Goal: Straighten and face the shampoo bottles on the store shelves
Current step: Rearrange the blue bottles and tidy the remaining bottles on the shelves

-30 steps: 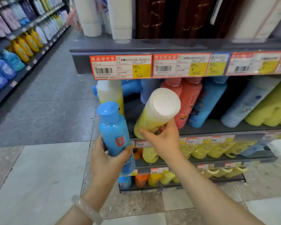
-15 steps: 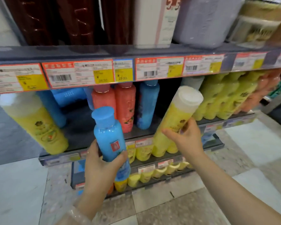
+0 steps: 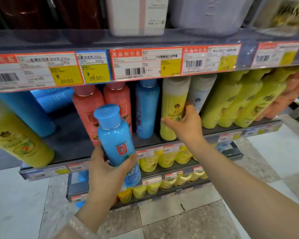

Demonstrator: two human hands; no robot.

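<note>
My left hand grips a blue bottle with a blue cap, held upright in front of the middle shelf. My right hand wraps around the lower part of a yellow bottle with a white cap, which stands upright on that shelf between a blue bottle and a pale white bottle. Two red bottles stand left of the blue one. Another yellow bottle stands at the shelf's left end.
A row of yellow-green bottles and orange ones fills the shelf's right side. Blue bottles lie at the back left. Price tags line the upper shelf edge. Small yellow bottles fill the lower shelves. Tiled floor lies below.
My right hand has pushed the yellow bottle from a tilt in front of the shelf to upright on it, beside the blue bottle. The view moved closer; my left hand still holds the blue bottle.
</note>
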